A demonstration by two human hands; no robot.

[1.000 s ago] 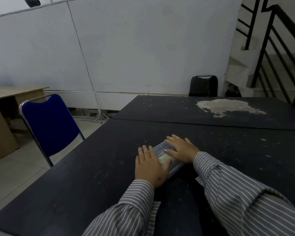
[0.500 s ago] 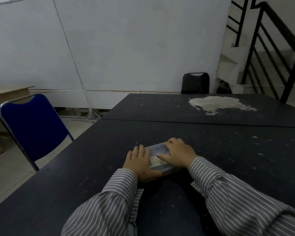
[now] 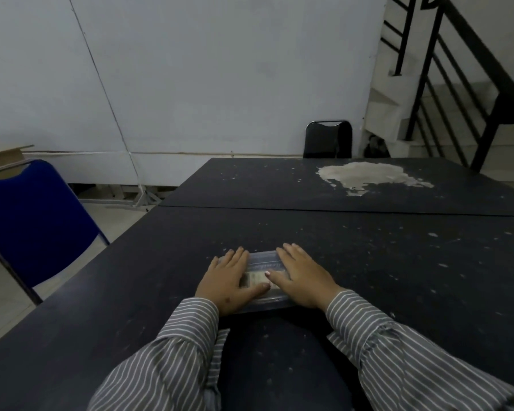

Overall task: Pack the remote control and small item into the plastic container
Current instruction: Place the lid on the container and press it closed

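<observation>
- Head view: a person in a striped shirt pressed both palms flat on a clear plastic container [image 3: 263, 264] lying on a dark, paint-flecked desk [image 3: 368, 262], directly ahead and close to the body.
- The left hand [image 3: 230, 281] covered the container's left end and the right hand [image 3: 301, 278] its right end, fingers spread and pointing away, neither curled around anything.
- The two thumbs pointed toward each other over the lid's middle, close together; whether they touched could not be told.
- The container's long axis ran left to right across the person, so each hand sat equally near its own end.
- A pale, label-like patch showed through the plastic between the hands; whether the remote control and the small item lay inside could not be made out.
- Judging by the flat palms on the lid, the closing press appeared under way, with the packing seemingly near its end.
- A blue chair [image 3: 33, 221] stood off the desk's left edge, well apart from the work.
</observation>
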